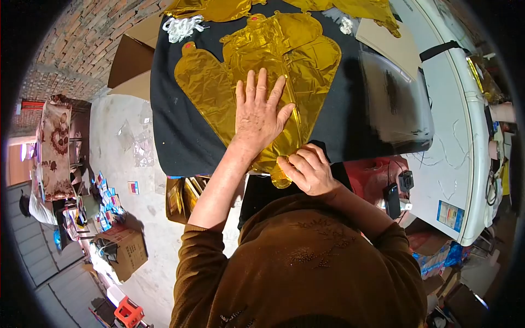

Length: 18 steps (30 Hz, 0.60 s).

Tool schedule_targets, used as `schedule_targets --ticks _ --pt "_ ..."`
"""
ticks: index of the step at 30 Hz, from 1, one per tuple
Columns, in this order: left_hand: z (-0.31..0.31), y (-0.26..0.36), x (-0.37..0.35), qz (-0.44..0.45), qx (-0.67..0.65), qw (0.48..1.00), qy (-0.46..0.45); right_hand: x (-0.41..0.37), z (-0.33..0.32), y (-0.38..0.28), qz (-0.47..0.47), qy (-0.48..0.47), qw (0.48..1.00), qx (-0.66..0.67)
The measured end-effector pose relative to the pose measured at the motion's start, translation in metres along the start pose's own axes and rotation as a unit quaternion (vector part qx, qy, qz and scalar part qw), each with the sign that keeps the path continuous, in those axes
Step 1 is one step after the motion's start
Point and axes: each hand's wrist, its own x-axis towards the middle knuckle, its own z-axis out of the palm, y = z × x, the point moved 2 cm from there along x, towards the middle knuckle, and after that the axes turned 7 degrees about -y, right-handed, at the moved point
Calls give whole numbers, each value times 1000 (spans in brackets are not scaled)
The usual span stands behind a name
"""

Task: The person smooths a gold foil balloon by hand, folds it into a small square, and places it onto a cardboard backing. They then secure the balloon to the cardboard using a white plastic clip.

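Note:
Flat, crinkled gold foil balloons [311, 82] lie overlapping on a black cloth over the table. My left hand [257, 117] rests palm down on the foil, its fingers spread. Closer to my body, my right hand [309, 169] pinches the narrow near end of the foil, thumb against fingers. A rounded tab [281, 179] of the foil pokes out past the table edge beside that hand. Small red marks show on the far tabs. What lies under my left palm is hidden.
More gold foil [219, 8] lies along the far edge, with white string bundles [183, 28] beside it. A clear plastic sheet [388, 104] covers the cloth's right side. Open cardboard [131, 63] stands at left. Below the table sits a box [176, 202] of gold packets.

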Motion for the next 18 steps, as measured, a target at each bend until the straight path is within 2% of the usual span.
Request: schedule_targets --ticks 4,7,10,12,14,16,18 --pt "-2 0 0 -2 8 1000 -14 -3 1 1 -14 5 1000 8" --pt "-4 1 1 -3 19 999 -27 -7 -1 -2 -69 -14 997 19" --pt "-5 1 1 -5 20 999 -34 -3 -18 2 -95 25 987 125" --pt "-4 0 1 -9 9 999 -32 18 -42 19 -59 42 989 126" --pt "-4 1 1 -13 2 999 -31 30 -39 46 4 20 1000 16" --pt "-1 -1 1 -15 0 999 -31 52 -37 71 52 1 999 -11" --pt "-2 -1 1 -14 -13 1000 -24 60 -29 88 48 -26 998 -34"
